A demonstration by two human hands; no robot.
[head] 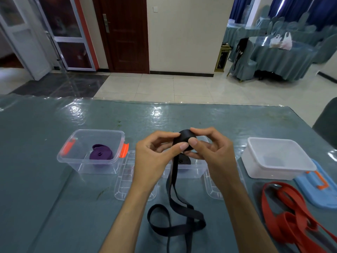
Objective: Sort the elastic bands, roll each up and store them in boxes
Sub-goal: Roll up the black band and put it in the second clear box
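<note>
Far left we've got the clear box (91, 152) with a rolled purple band (101, 155) sitting in it. In the middle our left hand (155, 157) and right hand (209, 150) both pinch the black band (184, 140), half rolled up above the middle box (187, 171), and its loose tail snakes down onto the table (36, 179) between our arms. Over on the right is a white box (277, 158), with the red bands (291, 216) in a heap just in front of it, next to a blue lid (321, 190).
</note>
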